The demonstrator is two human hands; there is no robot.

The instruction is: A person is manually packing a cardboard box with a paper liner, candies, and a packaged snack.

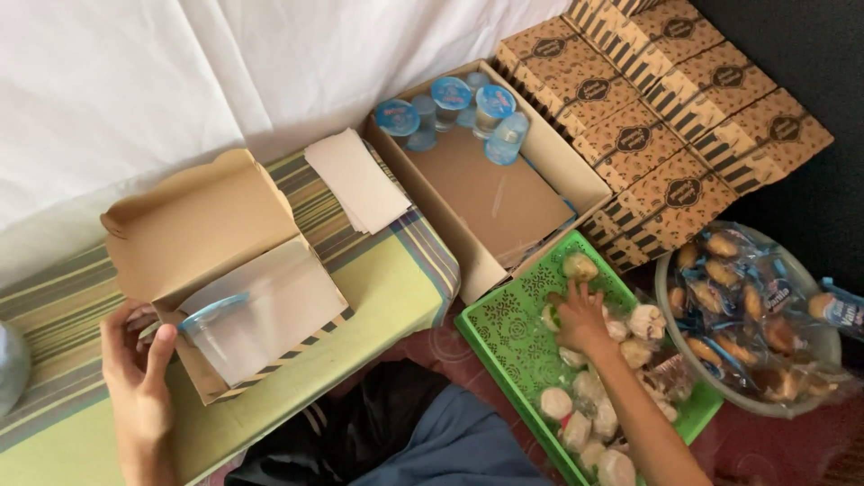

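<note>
Left hand (135,378) rested against the near end of an open brown snack box (225,270) on the striped low table (396,279), fingers loosely spread, gripping nothing; a sealed water cup (220,337) lay inside the box on white paper. Right hand (580,319) reached into the green perforated tray (504,333), fingers curled down among wrapped cakes (643,319); whether it clamped one, could not tell. Bowl of packaged pastries (747,315) stood just beside

One head-worn view; looks steeply down, close over the striped table (396,279).
</note>
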